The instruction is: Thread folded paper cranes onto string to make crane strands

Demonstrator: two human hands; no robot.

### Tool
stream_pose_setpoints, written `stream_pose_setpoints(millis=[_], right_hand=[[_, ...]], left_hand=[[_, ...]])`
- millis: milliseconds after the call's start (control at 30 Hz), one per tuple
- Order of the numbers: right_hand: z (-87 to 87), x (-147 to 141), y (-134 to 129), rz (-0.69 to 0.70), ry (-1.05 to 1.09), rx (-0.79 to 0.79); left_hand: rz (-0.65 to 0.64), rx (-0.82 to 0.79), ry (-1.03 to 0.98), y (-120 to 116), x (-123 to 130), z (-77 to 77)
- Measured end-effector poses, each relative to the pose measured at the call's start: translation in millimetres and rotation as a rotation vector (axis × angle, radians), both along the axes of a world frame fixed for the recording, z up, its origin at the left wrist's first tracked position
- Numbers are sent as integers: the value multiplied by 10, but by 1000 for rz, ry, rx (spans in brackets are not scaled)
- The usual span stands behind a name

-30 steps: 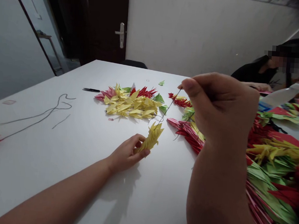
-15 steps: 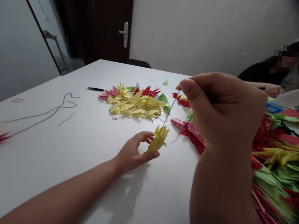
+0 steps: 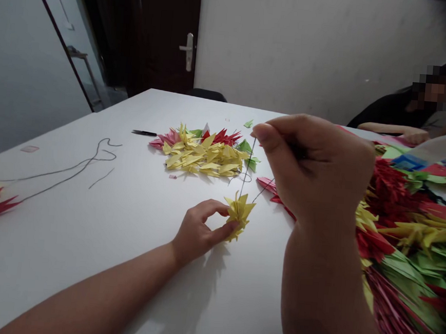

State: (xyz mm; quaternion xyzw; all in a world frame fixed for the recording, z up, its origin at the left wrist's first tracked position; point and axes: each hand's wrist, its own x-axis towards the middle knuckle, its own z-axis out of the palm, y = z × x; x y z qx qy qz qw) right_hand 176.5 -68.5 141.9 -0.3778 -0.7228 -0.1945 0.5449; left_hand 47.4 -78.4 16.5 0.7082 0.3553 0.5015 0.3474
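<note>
My left hand pinches a short stack of yellow folded paper cranes between thumb and fingers on the white table. My right hand is raised above the table, shut on a long thin needle between finger and thumb. The needle's lower tip is close above the yellow stack. A dark thread runs near it. Beside the stack, a loose heap of yellow paper cranes lies with red, pink and green ones at its edges.
Long strings of red, yellow, green and pink paper cranes cover the right side of the table. Dark cord lies at the left, and a black-handled cutting tool lies behind the heap. A co-worker sits at the far right.
The yellow stack has turned and now appears shorter, end-on to me. My right hand has moved left and lower, and the needle stands more upright above the stack.
</note>
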Motion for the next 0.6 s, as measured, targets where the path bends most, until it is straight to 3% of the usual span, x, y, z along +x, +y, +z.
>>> stream_pose_setpoints(millis=[200, 600], right_hand=[[-2, 3, 6, 7, -20, 8], [4, 1, 13, 36, -52, 25]], left_hand=[[-14, -136, 16, -2, -3, -13], [-67, -203, -123, 13, -11, -55]])
